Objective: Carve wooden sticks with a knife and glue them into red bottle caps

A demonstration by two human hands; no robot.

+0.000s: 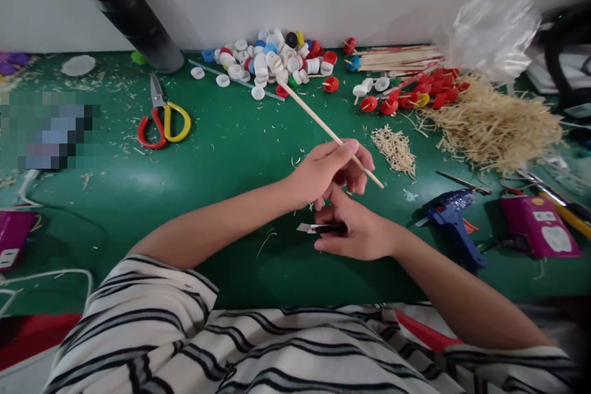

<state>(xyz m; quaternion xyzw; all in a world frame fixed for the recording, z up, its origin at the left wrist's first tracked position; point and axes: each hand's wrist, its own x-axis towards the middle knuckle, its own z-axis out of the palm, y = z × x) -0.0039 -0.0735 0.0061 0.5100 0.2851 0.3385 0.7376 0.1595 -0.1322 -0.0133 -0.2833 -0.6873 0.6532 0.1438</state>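
Note:
A thin wooden stick (314, 116) is pinched between the thumb and fingers of my left hand (330, 169). It slants from the bottle caps down to the right, its near end poking out past my fingers. My right hand (362, 228), just below, is closed around a utility knife (329, 229) with a dark handle, its short blade pointing left. The fingers of both hands meet or overlap; whether they touch is hard to tell. A few pale shavings (266, 240) lie on the green table near the blade.
Bottle caps (261, 64) are heaped at the back, with a black bottle (133, 18) and scissors (161, 117) to their left. On the right are red caps on sticks (390, 101), a stick bundle (399, 58), a shavings pile (498, 123), a glue gun (455, 218) and a purple box (538, 226).

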